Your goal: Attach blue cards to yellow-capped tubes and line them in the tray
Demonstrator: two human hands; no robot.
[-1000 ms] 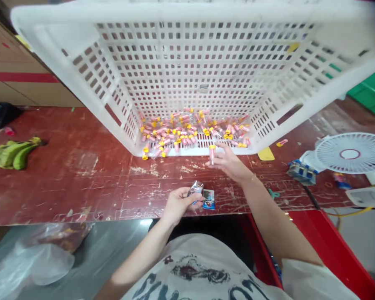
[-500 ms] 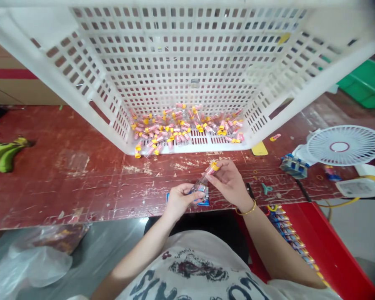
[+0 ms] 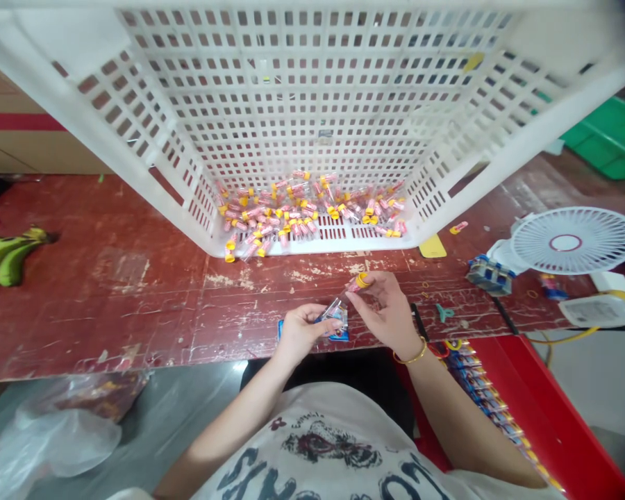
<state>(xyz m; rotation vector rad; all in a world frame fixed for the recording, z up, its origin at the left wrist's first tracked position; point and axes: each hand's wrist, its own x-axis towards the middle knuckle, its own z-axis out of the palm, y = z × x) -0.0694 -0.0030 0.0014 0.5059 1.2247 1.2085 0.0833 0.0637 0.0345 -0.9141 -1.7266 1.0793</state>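
Note:
My right hand (image 3: pixel 388 312) pinches a small clear tube with a yellow cap (image 3: pixel 353 289), tilted with the cap up. My left hand (image 3: pixel 303 330) is closed on a small clear plastic packet (image 3: pixel 335 319), and the tube's lower end meets the packet's mouth. Under my left hand a stack of blue printed packets (image 3: pixel 338 336) lies at the near edge of the worn red table (image 3: pixel 135 298). Beyond my hands a big white perforated crate (image 3: pixel 312 104) is tipped toward me, with several yellow-capped pink tubes (image 3: pixel 307 212) heaped along its low edge.
Green bananas (image 3: pixel 5 253) lie at the far left. A white fan (image 3: pixel 573 243), a blue clip (image 3: pixel 487 274), a cable and small bits sit to the right. A red bin (image 3: pixel 552 417) with a strip of packets (image 3: pixel 479 385) stands by my right arm. A plastic bag (image 3: pixel 46 437) lies lower left.
My right hand took a tube from the crate's edge and drew it back to my left hand. The tube's end now sits at the packet's mouth.

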